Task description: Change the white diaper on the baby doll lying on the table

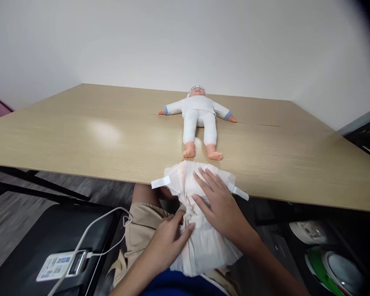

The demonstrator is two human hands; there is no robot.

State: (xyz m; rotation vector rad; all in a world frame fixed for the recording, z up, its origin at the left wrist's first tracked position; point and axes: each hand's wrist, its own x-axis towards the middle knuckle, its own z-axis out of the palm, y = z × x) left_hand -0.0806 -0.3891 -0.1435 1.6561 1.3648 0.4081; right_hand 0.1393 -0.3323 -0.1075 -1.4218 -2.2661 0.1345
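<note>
While the left hand [169, 238] pinches the lower middle of the white disposable diaper [200, 213] with curled fingers, the right hand [218, 201] lies flat and spread on it. Diaper overhangs the near edge of the light wooden worktop [80, 139]; white-clothed baby doll [200, 119] lies supine just beyond.
</note>
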